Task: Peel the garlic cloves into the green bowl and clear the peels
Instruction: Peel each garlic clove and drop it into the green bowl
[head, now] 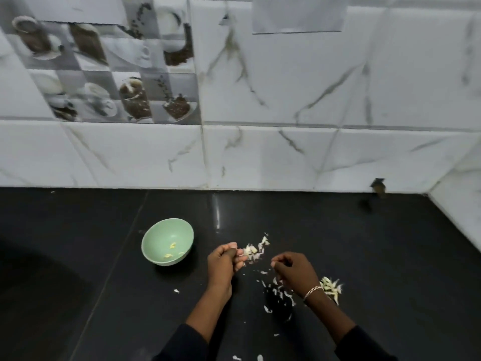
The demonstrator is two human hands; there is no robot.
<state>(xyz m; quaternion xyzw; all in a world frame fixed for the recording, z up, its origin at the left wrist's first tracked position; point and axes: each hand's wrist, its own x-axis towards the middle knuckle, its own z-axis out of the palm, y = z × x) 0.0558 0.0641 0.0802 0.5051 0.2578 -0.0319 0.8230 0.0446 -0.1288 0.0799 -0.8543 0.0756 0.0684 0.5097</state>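
Counter (104, 256): black and glossy; it runs from the near edge to the foot of the wall.
Wall (260, 152): white marble-look tiles across the far side; a block of coffee-picture tiles (117, 74) at far left; a small dark mark (378, 187) at the wall's foot, far right.
Green bowl (166, 234): upright on the counter, left of both hands and apart from them; a few pale peeled cloves (172, 245) lie in its bottom.
Far garlic heap (256, 247): pale pieces and skins on the counter, just beyond and right of the left fingertips; whether they touch it cannot be told.
Right heap (331, 286): yellowish-white pieces on the counter just right of the right wrist, partly hidden by it.
Loose peels (282, 293): white scraps scattered between and near the two forearms; some reach the near edge of the view.
Left hand (226, 259): fingers curled inward, thumb laid against the fingertips – what lies between them, if anything, cannot be told.
Right hand (294, 272): knuckles up, fingers bunched and pointing left toward the left hand, apart from it; what they pinch, if anything, is too small to tell.
Bracelet (313, 291): silver-coloured chain round the right wrist.
Sleeves (187, 342): dark – they cover both forearms at the near edge.
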